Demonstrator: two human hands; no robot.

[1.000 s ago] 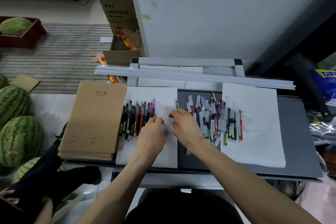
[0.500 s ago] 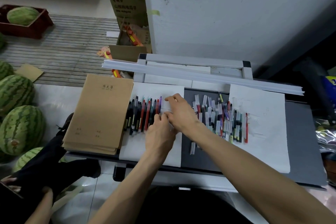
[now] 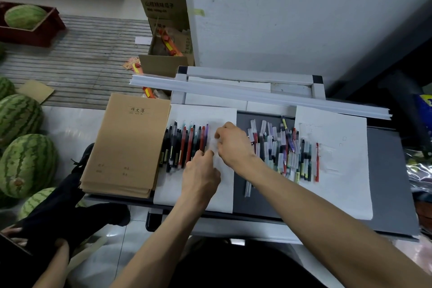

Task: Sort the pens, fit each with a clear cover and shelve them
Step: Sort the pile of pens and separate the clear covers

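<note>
A: What do the pens look like?

B: There are two groups. A sorted row of pens (image 3: pixel 184 147) lies side by side on a white sheet (image 3: pixel 194 196), tips pointing away from the person. It runs from black barrels on the left through red ones to one purple pen at the right end. A loose pile of pens (image 3: pixel 280 149) lies mixed on the grey board (image 3: pixel 388 182) and laps onto a second white sheet (image 3: pixel 339 182). Many in the pile show pale clear sleeves or labels. One red pen (image 3: pixel 317 163) lies alone just right of the pile, and one clear cover (image 3: pixel 247 188) lies alone at its near edge.

A: And the hands?

B: Both are between the two groups, over the first sheet. The left hand (image 3: pixel 201 177) has its fingertips at the near right end of the row, touching or almost touching the last pens. The right hand (image 3: pixel 233 145) is just beyond it, and its back hides the pile's left edge.

A: Are they holding anything?

B: The fingers of both are curled with the tips drawn together. A pale blur sits between them beside the purple pen. I cannot tell whether either hand pinches something.

A: What is left of the row?

B: A stack of brown notebooks (image 3: pixel 126 147), touching the sheet's edge.
</note>
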